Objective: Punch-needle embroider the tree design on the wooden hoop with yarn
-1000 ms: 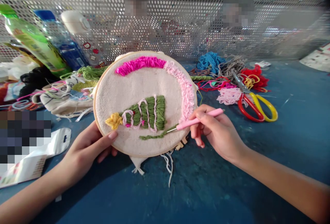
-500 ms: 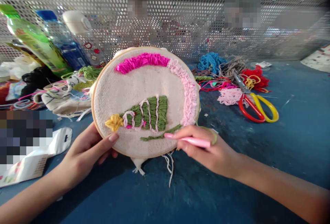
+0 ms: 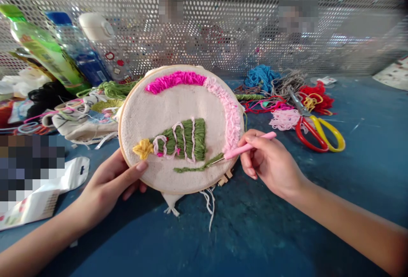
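Note:
My left hand (image 3: 111,179) grips the lower left rim of a round embroidery hoop (image 3: 123,141), thumb on the front and fingers behind. Cream cloth (image 3: 172,107) is stretched in it, tilted up toward me. A sideways green yarn tree (image 3: 199,139) with a yellow star (image 3: 143,148) is worked on the cloth. Magenta and pale pink loops (image 3: 232,115) curve along the upper and right edge. Between the fingers of my right hand (image 3: 270,158) is a pink punch needle (image 3: 248,145). Its metal tip meets a line of green stitches (image 3: 191,169) below the tree.
Red-and-yellow scissors (image 3: 318,132) lie at the right beside yarn bundles, blue (image 3: 261,78), red (image 3: 318,98) and pale pink (image 3: 284,120). Bottles (image 3: 47,52) stand back left before a perforated metal panel (image 3: 204,26). A white packet (image 3: 41,204) lies at the left.
My right hand has drawn back rightward from the cloth, and the punch needle's handle now slants up, its metal shaft showing. The hoop has tilted slightly, uncovering its wooden clamp at lower right.

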A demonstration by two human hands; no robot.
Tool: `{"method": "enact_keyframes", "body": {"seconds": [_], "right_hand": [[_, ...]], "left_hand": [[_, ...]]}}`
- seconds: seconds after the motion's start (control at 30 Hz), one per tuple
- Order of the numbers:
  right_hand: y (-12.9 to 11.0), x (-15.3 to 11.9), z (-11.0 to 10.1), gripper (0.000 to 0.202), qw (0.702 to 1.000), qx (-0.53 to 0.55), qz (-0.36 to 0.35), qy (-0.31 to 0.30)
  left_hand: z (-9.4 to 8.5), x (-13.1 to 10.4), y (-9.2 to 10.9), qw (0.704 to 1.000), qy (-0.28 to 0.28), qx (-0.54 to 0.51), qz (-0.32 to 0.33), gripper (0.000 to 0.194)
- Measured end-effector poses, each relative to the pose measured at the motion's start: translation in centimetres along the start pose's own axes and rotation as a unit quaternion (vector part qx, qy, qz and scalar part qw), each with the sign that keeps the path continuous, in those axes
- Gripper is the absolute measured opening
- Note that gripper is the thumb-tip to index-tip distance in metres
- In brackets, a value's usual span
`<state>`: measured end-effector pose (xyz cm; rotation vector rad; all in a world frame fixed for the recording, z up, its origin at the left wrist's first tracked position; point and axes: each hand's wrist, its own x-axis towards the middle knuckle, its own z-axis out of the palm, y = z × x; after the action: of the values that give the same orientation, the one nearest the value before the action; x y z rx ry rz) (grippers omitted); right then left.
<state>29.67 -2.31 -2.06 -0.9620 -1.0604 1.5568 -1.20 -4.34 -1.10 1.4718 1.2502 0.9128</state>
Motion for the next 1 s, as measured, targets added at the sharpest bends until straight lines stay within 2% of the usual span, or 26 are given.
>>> {"method": "enact_keyframes", "body": {"seconds": [0.17, 0.27, 0.33, 0.43, 0.5, 0.57, 0.67, 0.73, 0.87, 1.0], "right_hand": [[0.3, -0.1, 0.1, 0.020, 0.999, -0.019, 0.000, -0.029], [0.3, -0.5, 0.4, 0.020, 0.994, -0.088, -0.020, -0.057], [0.3, -0.9, 0.9, 0.017, 0.981, -0.168, -0.037, -0.092], [0.3, -1.6, 1.9, 0.013, 0.941, -0.289, -0.085, -0.153], [0.4, -1.9, 2.4, 0.014, 0.925, -0.323, -0.107, -0.172], [0.5, -1.9, 2.4, 0.014, 0.937, -0.295, -0.090, -0.166], [0.6, -1.4, 1.8, 0.017, 0.978, -0.168, -0.025, -0.118], [0.5, -0.8, 1.3, 0.018, 0.994, -0.081, 0.012, -0.077], [0.3, 0.1, 0.7, 0.017, 0.998, 0.025, 0.061, -0.013], [0.2, 0.2, 0.8, 0.021, 0.995, 0.059, 0.083, 0.017]], "left_hand": [[-0.1, -0.1, -0.1, 1.000, 0.006, 0.001, 0.002, 0.020], [-0.1, -0.2, 0.1, 1.000, 0.006, 0.004, 0.008, 0.018], [0.1, -0.3, 0.3, 1.000, 0.007, 0.001, 0.012, 0.017], [0.3, -0.4, 0.3, 1.000, 0.011, -0.006, 0.010, 0.017], [0.4, -0.4, 0.2, 1.000, 0.015, -0.008, 0.006, 0.017], [0.3, -0.3, 0.1, 1.000, 0.017, -0.006, 0.002, 0.017], [0.3, -0.1, 0.0, 1.000, 0.008, 0.000, -0.001, 0.019], [0.2, 0.0, -0.1, 1.000, 0.002, -0.002, 0.000, 0.019], [0.2, 0.1, -0.2, 1.000, -0.005, -0.002, 0.008, 0.020], [0.2, 0.0, -0.3, 1.000, -0.008, -0.006, 0.014, 0.021]]}}
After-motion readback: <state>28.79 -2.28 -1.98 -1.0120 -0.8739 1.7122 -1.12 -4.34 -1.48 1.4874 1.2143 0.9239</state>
